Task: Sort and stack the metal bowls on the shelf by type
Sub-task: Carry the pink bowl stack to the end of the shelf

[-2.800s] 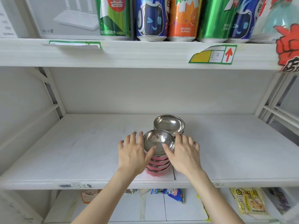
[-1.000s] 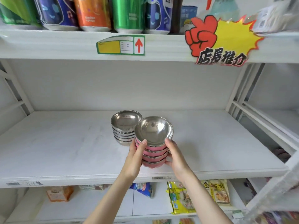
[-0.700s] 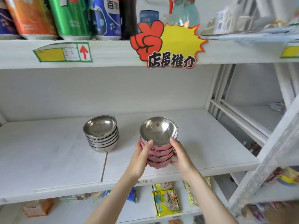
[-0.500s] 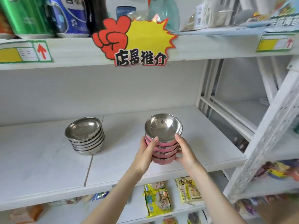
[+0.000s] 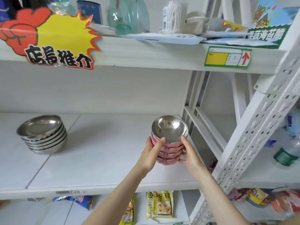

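Both hands hold a stack of pink bowls (image 5: 168, 147) over the right end of the white shelf (image 5: 100, 166). Left hand (image 5: 151, 154) clasps the stack's left side, thumb up at the top rim, fingers wrapped behind and hidden. Right hand (image 5: 189, 154) clasps the right side, thumb tip on the top rim, fingers curled around the far side and under. Stack looks like four bowls, pink outside, steel inside, nested, roughly upright with a slight tilt toward the camera. Cannot tell if the stack's base touches the shelf; it sits at or just above the board, near the front right corner beside the upright post (image 5: 259, 127).

Steel bowls (image 5: 43, 134), about five nested, sit on the same shelf far left, well apart from the pink stack, nothing touching them. Rest of the board between the two stacks is bare.

Shelf above carries a red-and-yellow starburst sign (image 5: 53, 41) on its front edge and a green-yellow price tag (image 5: 227, 57) with a red arrow to the right. On top: clear bottles (image 5: 128, 15), a white packet (image 5: 174, 15), flat packaging. Lower shelf shows noodle packets (image 5: 159, 203). Right bay has a green-capped bottle (image 5: 287, 151), blurred.
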Demonstrator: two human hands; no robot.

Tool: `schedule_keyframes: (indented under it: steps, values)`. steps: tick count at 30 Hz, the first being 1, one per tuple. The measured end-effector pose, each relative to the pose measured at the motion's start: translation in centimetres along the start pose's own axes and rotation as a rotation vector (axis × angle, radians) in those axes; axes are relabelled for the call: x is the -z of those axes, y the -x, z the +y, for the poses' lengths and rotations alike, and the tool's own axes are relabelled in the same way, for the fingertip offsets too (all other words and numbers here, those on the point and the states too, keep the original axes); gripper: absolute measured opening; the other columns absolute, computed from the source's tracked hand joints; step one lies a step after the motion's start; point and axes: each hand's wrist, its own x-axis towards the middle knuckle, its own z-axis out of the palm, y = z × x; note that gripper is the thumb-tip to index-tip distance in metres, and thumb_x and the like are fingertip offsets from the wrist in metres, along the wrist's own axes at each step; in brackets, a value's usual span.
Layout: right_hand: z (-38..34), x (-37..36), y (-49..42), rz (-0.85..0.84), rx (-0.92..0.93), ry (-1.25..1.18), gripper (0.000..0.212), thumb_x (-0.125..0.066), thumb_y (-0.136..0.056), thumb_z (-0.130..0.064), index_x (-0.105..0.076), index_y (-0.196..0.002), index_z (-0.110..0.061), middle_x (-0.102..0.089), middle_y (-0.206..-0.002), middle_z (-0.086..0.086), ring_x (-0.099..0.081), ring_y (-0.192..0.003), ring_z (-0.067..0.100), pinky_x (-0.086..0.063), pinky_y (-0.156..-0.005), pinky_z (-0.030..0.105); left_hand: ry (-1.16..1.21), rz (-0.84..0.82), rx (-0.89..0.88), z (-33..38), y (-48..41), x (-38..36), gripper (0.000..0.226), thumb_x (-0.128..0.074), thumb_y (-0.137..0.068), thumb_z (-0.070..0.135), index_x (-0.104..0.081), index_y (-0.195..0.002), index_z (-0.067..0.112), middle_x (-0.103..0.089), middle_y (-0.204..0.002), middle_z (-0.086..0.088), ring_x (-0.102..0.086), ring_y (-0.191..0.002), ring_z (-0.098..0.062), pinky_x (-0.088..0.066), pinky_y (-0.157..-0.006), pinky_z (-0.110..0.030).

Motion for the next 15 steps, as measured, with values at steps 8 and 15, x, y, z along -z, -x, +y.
schedule_keyframes:
  steps: [8,15]
  values:
    - [1.8,4.5,-2.0,-0.001,-0.034,-0.008,0.055,-0.056,-0.073,-0.071,-0.063,-0.113,-0.034,-0.071,-0.115,-0.002,-0.067,-0.108,0.016,-0.05,-0.091,0.036,-0.03,-0.013,0.072,-2.6,-3.8,-3.8,0.056,-0.052,-0.085,0.066,-0.036,-0.131,0.038,-0.055,-0.117,0.022,-0.055,-0.11,-0.003,-0.041,-0.098,-0.033]
    - [4.3,6.0,-3.1,0.02,-0.052,-0.03,0.048,-0.055,-0.075,-0.068,-0.061,-0.114,-0.04,-0.069,-0.121,-0.003,-0.062,-0.115,0.016,-0.043,-0.106,0.045,-0.063,-0.025,0.094,-4.7,-5.1,-4.7,0.068,-0.06,-0.077,0.07,-0.04,-0.133,0.036,-0.06,-0.127,0.015,-0.057,-0.118,-0.006,-0.042,-0.108,-0.04]
